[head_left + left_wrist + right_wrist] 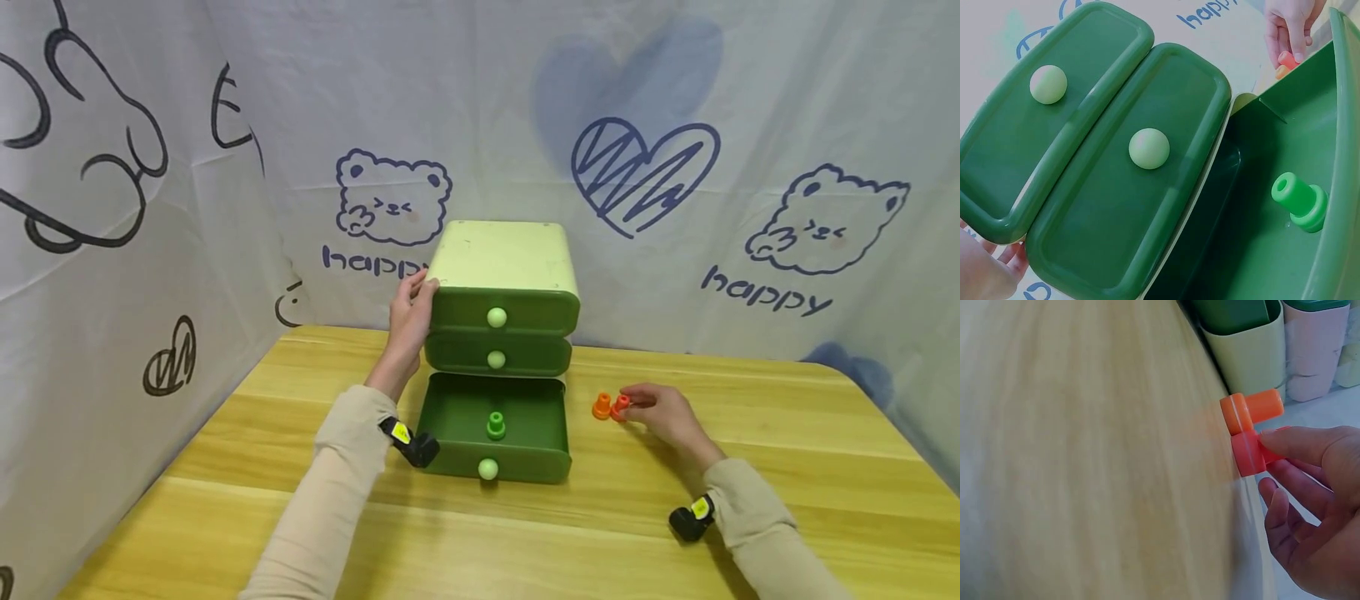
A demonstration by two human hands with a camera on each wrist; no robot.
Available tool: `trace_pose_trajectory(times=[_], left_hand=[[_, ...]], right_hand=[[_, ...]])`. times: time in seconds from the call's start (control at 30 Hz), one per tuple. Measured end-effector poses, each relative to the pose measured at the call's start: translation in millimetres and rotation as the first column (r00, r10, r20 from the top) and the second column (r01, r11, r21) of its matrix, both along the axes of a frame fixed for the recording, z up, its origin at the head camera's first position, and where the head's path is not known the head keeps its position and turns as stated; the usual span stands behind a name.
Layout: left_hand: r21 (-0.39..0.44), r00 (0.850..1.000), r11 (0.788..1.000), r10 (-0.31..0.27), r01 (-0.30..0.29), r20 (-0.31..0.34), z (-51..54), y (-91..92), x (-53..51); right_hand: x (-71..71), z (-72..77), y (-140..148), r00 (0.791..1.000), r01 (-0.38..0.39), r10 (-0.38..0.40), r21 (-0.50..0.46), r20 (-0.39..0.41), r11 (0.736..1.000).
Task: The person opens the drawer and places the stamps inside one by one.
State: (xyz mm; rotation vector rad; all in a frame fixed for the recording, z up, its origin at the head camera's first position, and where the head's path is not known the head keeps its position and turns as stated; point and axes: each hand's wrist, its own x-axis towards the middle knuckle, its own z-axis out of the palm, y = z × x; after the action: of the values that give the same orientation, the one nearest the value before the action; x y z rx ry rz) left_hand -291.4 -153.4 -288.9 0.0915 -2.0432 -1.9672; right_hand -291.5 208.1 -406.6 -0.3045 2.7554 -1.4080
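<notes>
A small cabinet with a pale green-yellow shell (504, 254) and green drawers stands on the table. Its bottom drawer (491, 463) is pulled out, and a green stepped peg (496, 426) stands inside it. My left hand (411, 321) rests against the cabinet's upper left side; in the left wrist view only part of that hand (988, 272) shows. To the right of the cabinet, my right hand (663, 414) pinches a red stepped peg (1249, 454) between thumb and fingers. Right beside it an orange stepped peg (1251, 410) stands on the table.
The upper drawer (536, 313) and middle drawer (536, 354) are closed, each with a round pale knob. The wooden table (247, 467) runs back to a white printed curtain (495, 100). The pulled-out drawer's right wall lies between the green peg and the other two.
</notes>
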Motion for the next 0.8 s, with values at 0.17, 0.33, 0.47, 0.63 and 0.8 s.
trace_pose_trajectory(times=[0.17, 0.33, 0.47, 0.63, 0.8], left_hand=[[0.005, 1.000, 1.000, 0.004, -0.004, 0.001, 0.6, 0.8, -0.1], [0.006, 1.000, 1.000, 0.005, -0.005, 0.004, 0.8, 0.8, 0.6], [0.001, 1.000, 1.000, 0.004, -0.004, 0.002, 0.0, 0.6, 0.6], [0.000, 1.000, 1.000, -0.007, 0.007, 0.009, -0.1, -0.1, 0.3], [0.004, 1.000, 1.000, -0.012, 0.012, 0.016, -0.5, -1.0, -0.3]], right_hand=[[0.1, -0.1, 1.3, 1.000, 0.014, -0.013, 0.052, -0.017, 0.999], [0.6, 1.5, 2.5, 0.999, 0.024, -0.022, 0.076, -0.025, 0.997], [2.0, 5.2, 2.7, 0.999, 0.023, -0.020, 0.073, -0.040, 0.997], [3.6, 12.3, 3.7, 0.994, 0.019, -0.007, 0.115, -0.105, 0.993], [3.9, 24.0, 2.6, 0.979, 0.021, 0.018, 0.186, -0.203, 0.982]])
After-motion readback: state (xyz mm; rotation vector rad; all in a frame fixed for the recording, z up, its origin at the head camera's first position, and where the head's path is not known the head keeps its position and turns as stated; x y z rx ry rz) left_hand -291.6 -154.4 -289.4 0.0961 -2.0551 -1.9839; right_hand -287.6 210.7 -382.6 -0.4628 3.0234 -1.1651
